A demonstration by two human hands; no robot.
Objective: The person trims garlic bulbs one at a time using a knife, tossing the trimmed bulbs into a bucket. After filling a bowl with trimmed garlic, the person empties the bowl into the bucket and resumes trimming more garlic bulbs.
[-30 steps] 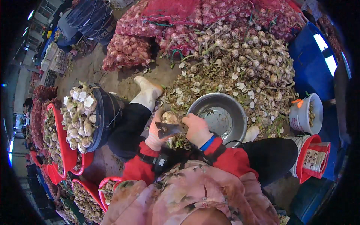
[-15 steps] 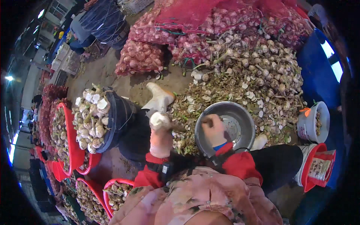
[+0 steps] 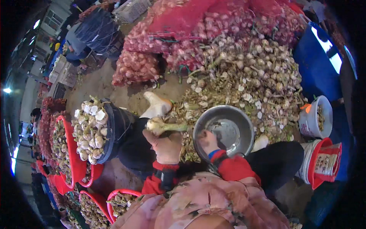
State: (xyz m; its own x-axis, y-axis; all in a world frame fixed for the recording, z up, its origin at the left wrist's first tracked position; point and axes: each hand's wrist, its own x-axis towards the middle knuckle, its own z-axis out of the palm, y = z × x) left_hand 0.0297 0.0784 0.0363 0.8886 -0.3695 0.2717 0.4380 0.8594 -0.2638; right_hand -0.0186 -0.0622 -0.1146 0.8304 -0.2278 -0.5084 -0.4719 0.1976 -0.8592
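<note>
My left hand (image 3: 166,147), in a pale glove, is closed around a garlic bulb (image 3: 155,125). The bulb's thick stem (image 3: 175,127) points right, toward a grey metal basin (image 3: 249,131). At the basin's left inner side is my right hand (image 3: 209,142), its fingers curled; whatever they may hold is hidden. Wet-looking shine shows on the basin floor. Beyond the basin spreads a large heap of garlic bulbs (image 3: 263,72) with stems, peelings and cut white pieces. To my left stands a dark bucket (image 3: 114,131) piled with trimmed garlic (image 3: 90,131).
Red tubs (image 3: 78,160) of garlic line the left side. Red mesh sacks (image 3: 135,66) of garlic are stacked at the back. On the right are a white bucket (image 3: 310,124), a red container (image 3: 318,168) and a blue barrier (image 3: 318,72). Another person (image 3: 76,42) bends at the far left.
My left hand has lowered and turned; the bulb's stem now points right, where a white bulb face showed before. My right hand has shifted slightly left and down in the basin. The view has tilted slightly.
</note>
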